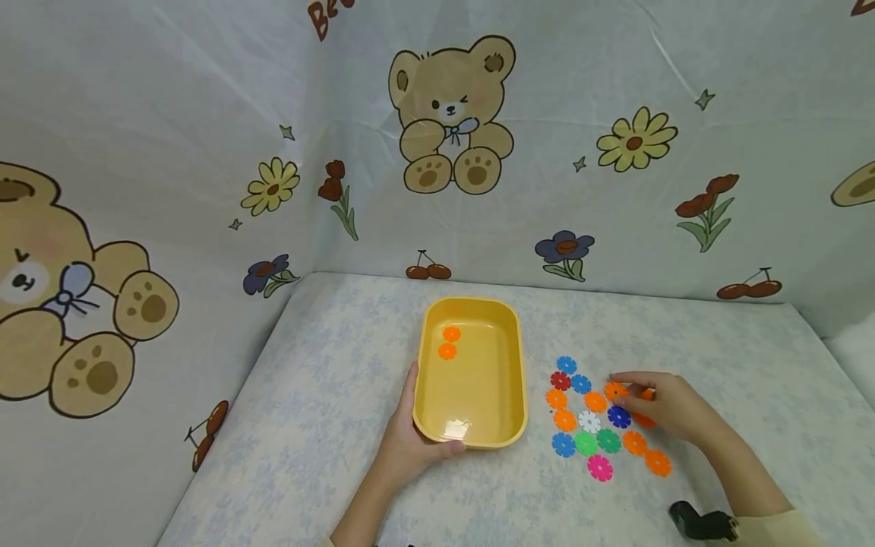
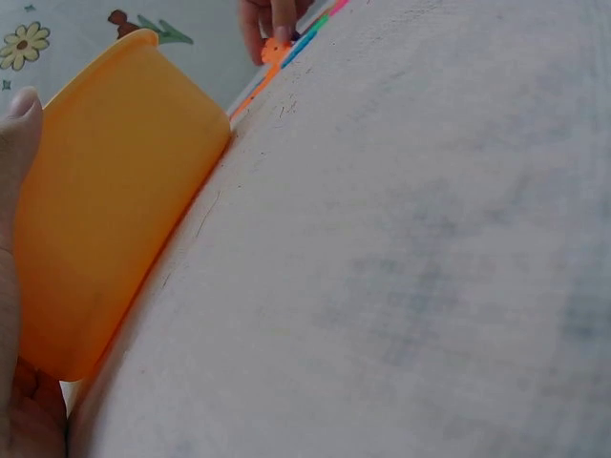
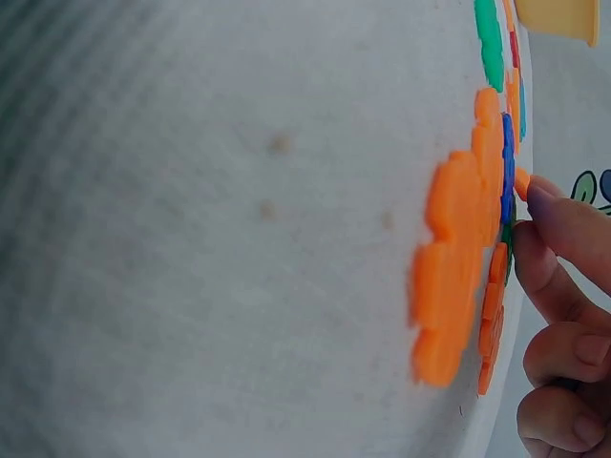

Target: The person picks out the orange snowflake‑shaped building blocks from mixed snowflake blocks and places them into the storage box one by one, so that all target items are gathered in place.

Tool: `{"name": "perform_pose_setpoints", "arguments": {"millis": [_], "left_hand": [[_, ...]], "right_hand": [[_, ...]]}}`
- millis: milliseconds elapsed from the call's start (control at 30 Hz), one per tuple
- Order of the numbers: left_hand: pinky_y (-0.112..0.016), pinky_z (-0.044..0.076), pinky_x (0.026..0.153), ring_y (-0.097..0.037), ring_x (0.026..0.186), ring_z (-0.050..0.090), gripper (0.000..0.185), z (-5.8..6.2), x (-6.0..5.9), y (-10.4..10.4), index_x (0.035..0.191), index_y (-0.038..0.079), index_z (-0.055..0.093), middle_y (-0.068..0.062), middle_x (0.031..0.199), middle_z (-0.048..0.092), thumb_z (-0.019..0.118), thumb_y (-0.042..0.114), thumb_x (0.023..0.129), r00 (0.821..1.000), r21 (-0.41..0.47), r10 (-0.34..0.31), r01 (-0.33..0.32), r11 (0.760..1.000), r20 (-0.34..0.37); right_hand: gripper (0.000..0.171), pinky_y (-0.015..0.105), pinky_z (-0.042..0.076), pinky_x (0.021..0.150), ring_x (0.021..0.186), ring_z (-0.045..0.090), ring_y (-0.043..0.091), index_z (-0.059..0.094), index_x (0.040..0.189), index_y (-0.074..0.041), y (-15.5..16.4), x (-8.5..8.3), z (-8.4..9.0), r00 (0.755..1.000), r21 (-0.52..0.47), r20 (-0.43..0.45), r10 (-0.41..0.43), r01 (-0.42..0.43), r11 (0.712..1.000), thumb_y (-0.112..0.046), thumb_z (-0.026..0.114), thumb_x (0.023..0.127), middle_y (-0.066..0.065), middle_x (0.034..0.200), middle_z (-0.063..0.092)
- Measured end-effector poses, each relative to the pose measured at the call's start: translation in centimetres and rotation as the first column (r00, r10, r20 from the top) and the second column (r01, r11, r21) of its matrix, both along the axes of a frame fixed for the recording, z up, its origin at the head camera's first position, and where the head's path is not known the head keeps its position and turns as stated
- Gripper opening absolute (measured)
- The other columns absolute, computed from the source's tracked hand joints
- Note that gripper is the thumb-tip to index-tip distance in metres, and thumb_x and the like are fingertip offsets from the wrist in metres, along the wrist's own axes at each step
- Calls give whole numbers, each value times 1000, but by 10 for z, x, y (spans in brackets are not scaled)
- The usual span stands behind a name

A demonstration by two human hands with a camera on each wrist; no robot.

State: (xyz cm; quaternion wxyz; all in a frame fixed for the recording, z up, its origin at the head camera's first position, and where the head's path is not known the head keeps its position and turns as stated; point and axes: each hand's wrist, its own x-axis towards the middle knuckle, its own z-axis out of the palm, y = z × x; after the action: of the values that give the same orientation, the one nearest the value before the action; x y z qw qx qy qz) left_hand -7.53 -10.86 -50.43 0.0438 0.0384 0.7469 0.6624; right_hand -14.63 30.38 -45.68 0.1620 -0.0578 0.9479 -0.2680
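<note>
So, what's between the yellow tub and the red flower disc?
Only bare patterned tabletop lies between the yellow tub and the red flower disc, in the head view.

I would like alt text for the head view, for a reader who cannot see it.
A person's right hand pinches an orange flower-shaped disc among more coloured discs on a pale tabletop. To their left, the left hand holds a yellow tray with two orange discs inside. Behind is pale cloth printed with bears and flowers.
</note>
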Motion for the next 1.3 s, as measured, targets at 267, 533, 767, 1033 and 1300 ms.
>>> {"name": "perform_pose_setpoints", "arguments": {"millis": [267,533,767,1033,1300], "left_hand": [[-26,29,116,-17,149,30,132,-1,0,0,157,44,2,8,166,19,95,27,65,1000,-13,1,-1,1000,-7],[-22,35,112,-20,145,37,131,0,-1,0,157,45,2,6,166,18,94,24,67,1000,37,-23,23,999,-3],[-19,36,110,-20,143,39,131,1,0,0,157,45,3,5,165,21,95,23,65,1000,40,-10,10,999,-1],[-20,35,112,-20,144,38,132,1,0,0,159,38,2,5,165,20,94,22,66,1000,39,-10,10,999,-12],[-27,32,115,-18,146,35,133,0,-1,-1,160,34,1,7,165,20,94,23,66,1000,-2,-7,7,1000,-18]], "right_hand": [[49,24,40,55,72,47,17,62,133,-9,0,-1,-2,1000,8,11,9,-9,1000,-31,73,90,2,87,59],[51,25,35,53,63,44,15,64,130,-8,-1,0,-2,999,-19,32,0,1,1000,-33,76,87,2,84,55],[54,24,36,52,67,45,15,67,125,-6,-2,-1,-3,999,14,37,-11,10,1000,-39,78,84,2,82,55],[57,24,34,50,71,46,16,68,121,-4,-9,-2,4,999,26,-38,-25,26,999,-47,77,83,0,78,54],[45,23,34,48,65,42,12,71,116,-7,-41,-5,21,978,-45,-208,28,-38,998,-39,78,85,-1,71,46]]}}
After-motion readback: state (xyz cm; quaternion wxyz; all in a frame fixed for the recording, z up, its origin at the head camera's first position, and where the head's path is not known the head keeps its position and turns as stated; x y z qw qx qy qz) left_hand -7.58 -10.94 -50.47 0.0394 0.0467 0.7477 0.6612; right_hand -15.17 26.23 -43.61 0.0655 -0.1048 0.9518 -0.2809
